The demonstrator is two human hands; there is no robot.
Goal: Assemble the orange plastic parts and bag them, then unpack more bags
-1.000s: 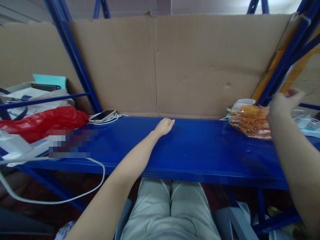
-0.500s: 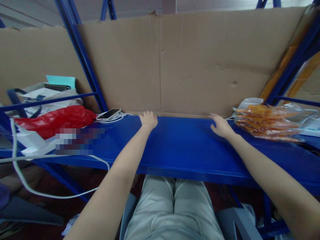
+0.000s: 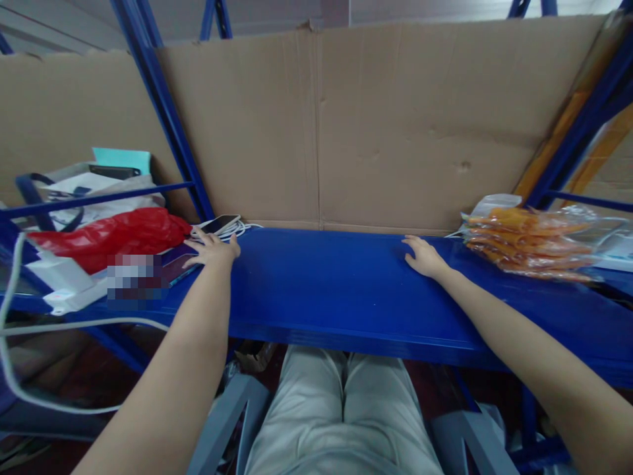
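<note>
Table (image 3: 321, 297) blue, glossy, cardboard panel (image 3: 395, 125) standing along its back, blue rack posts (image 3: 171, 112) at both ends. Left hand (image 3: 212, 249) over table's left part, grip spread, at flat dark item (image 3: 178, 268), contact unclear; item's visible front edge slants back to the right, long axis and pointing can't tell, partly pixelated. Right hand (image 3: 425, 257) rear right, grip loosely spread, near orange packets (image 3: 524, 241).

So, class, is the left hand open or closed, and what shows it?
Open. The left hand has its fingers spread, with gaps between them, and nothing shows in its grasp.
</note>
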